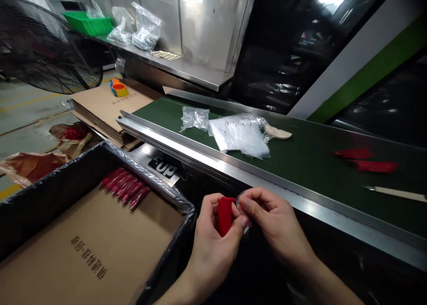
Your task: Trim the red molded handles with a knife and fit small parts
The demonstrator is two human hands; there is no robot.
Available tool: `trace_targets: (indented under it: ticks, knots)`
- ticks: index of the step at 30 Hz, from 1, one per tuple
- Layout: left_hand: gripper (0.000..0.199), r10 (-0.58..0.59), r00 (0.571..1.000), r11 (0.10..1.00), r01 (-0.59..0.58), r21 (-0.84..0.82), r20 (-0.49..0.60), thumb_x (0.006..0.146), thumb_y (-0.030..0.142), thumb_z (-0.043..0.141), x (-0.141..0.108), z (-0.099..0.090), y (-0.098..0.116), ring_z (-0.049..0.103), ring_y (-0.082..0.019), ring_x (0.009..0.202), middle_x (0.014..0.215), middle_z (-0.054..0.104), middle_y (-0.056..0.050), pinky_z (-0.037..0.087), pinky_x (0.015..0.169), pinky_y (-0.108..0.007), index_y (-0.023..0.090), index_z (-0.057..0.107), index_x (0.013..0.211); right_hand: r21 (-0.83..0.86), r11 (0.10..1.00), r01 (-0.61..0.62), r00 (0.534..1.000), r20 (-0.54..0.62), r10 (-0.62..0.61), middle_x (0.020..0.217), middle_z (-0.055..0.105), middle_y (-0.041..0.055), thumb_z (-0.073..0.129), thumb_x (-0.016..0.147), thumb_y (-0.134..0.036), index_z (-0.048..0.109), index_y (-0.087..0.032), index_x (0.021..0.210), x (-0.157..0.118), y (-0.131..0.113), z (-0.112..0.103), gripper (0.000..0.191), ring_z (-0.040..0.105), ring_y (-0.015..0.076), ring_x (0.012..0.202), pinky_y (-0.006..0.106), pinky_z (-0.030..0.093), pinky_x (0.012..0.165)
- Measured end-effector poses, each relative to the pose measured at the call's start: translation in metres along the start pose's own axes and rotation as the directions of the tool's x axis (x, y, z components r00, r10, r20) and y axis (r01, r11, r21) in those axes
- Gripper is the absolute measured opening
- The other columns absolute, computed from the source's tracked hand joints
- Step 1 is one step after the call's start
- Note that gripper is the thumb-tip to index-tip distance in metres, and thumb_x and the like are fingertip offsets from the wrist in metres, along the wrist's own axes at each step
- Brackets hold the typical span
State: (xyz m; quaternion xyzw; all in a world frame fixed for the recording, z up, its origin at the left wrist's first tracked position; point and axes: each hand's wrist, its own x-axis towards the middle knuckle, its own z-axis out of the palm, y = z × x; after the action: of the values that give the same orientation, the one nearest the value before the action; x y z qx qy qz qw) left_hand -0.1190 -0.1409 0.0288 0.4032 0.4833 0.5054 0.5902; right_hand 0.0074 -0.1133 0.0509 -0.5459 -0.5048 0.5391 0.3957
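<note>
My left hand (215,247) is wrapped round a red piece (224,217), held upright in front of the conveyor's metal edge. Close against it, my right hand (271,222) pinches at the top right of the red piece; what lies between its fingertips is small, thin and hard to make out. A bit of clear, shiny material (246,230) shows below the fingers. Several dark red wrapped pieces (125,187) lie side by side in a black-lined box (182,205) to the left, on brown cardboard (90,247).
The green conveyor belt (300,180) carries plastic bags (238,133), a beige piece (278,133), red pieces (375,166) and a pale-handled pointed tool (400,193). Stacked cardboard (96,102) holds a tape roll (119,90). Behind are a metal shelf (196,71) and a fan (50,51).
</note>
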Motion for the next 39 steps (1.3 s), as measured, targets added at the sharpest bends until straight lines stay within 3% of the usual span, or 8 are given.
trace_targets:
  ticks: [8, 12, 16, 21, 27, 32, 35, 39]
  knots:
    - [0.028, -0.15, 0.988, 0.983, 0.146, -0.116, -0.03, 0.085, 0.03, 0.068, -0.011, -0.003, -0.006, 0.044, -0.003, 0.055, 0.081, 0.058, 0.005, 0.039, 0.053, -0.018, 0.022, 0.045, 0.096, 0.16, 0.986, -0.054, 0.989, -0.13, 0.075, 0.072, 0.059, -0.0014, 0.073, 0.075, -0.053, 0.061, -0.019, 0.095, -0.011, 0.033, 0.0, 0.041, 0.052, 0.0089, 0.061, 0.021, 0.045, 0.055]
    - [0.033, -0.199, 0.98, 0.964, 0.193, -0.184, -0.019, 0.082, 0.028, 0.073, -0.016, 0.0, -0.011, 0.044, -0.003, 0.054, 0.08, 0.057, 0.005, 0.037, 0.051, -0.017, 0.021, 0.044, 0.096, 0.155, 0.981, -0.12, 0.992, 0.053, 0.113, 0.071, 0.06, -0.001, 0.077, 0.071, -0.049, 0.06, -0.018, 0.081, -0.027, 0.037, -0.007, 0.037, 0.056, 0.01, 0.063, 0.021, 0.047, 0.058]
    - [0.029, -0.294, 0.948, 0.918, 0.316, -0.242, 0.123, 0.085, 0.028, 0.068, -0.02, 0.001, -0.022, 0.044, -0.004, 0.052, 0.075, 0.053, 0.005, 0.034, 0.047, -0.017, 0.021, 0.042, 0.097, 0.122, 0.981, -0.148, 0.977, 0.174, 0.126, 0.07, 0.064, 0.001, 0.072, 0.078, -0.047, 0.062, -0.017, 0.076, -0.04, 0.046, -0.016, 0.032, 0.06, 0.0113, 0.064, 0.021, 0.047, 0.058]
    - [0.032, -0.282, 0.953, 0.944, 0.297, -0.144, 0.114, 0.081, 0.025, 0.073, -0.026, 0.003, -0.034, 0.05, -0.004, 0.057, 0.08, 0.057, 0.005, 0.041, 0.053, -0.017, 0.02, 0.044, 0.096, 0.026, 0.994, -0.102, 0.985, 0.142, 0.097, 0.072, 0.065, 0.0011, 0.055, 0.09, -0.045, 0.069, -0.019, 0.087, -0.05, 0.065, -0.027, 0.029, 0.058, 0.011, 0.063, 0.022, 0.047, 0.058]
    - [0.037, -0.179, 0.982, 0.974, 0.17, 0.15, 0.054, 0.076, 0.028, 0.078, -0.032, 0.011, -0.043, 0.057, -0.009, 0.077, 0.086, 0.059, 0.003, 0.049, 0.072, -0.021, 0.02, 0.049, 0.099, -0.083, 0.996, -0.03, 0.999, 0.028, 0.032, 0.102, 0.07, 0.0021, 0.061, 0.087, -0.037, 0.073, -0.027, 0.095, -0.066, 0.075, -0.03, 0.017, 0.065, 0.0181, 0.095, 0.029, 0.049, 0.087]
    - [0.033, -0.25, 0.949, 0.964, 0.224, 0.146, 0.191, 0.079, 0.03, 0.074, -0.03, 0.011, -0.037, 0.055, -0.01, 0.073, 0.085, 0.059, 0.002, 0.048, 0.068, -0.023, 0.019, 0.05, 0.098, -0.068, 0.993, -0.093, 0.996, -0.025, 0.091, 0.079, 0.07, 0.0013, 0.066, 0.08, -0.045, 0.069, -0.023, 0.081, -0.071, 0.077, -0.035, 0.023, 0.065, 0.0159, 0.071, 0.025, 0.051, 0.063]
    - [0.034, -0.313, 0.91, 0.947, 0.277, 0.163, 0.273, 0.075, 0.023, 0.075, -0.027, 0.011, -0.035, 0.055, -0.01, 0.07, 0.083, 0.059, 0.002, 0.047, 0.065, -0.022, 0.018, 0.05, 0.098, -0.071, 0.992, -0.103, 0.995, -0.009, 0.102, 0.075, 0.068, 0.0012, 0.063, 0.083, -0.049, 0.068, -0.022, 0.08, -0.072, 0.081, -0.04, 0.028, 0.064, 0.0146, 0.069, 0.023, 0.051, 0.061]
    - [0.025, -0.289, 0.951, 0.936, 0.258, 0.24, 0.108, 0.081, 0.024, 0.065, -0.022, 0.016, -0.045, 0.048, -0.007, 0.056, 0.08, 0.056, 0.004, 0.042, 0.053, -0.021, 0.021, 0.046, 0.098, -0.163, 0.983, -0.083, 0.99, -0.127, 0.062, 0.079, 0.064, 0.0021, 0.06, 0.086, -0.045, 0.065, -0.023, 0.087, -0.079, 0.092, -0.044, 0.023, 0.061, 0.0145, 0.069, 0.025, 0.049, 0.06]
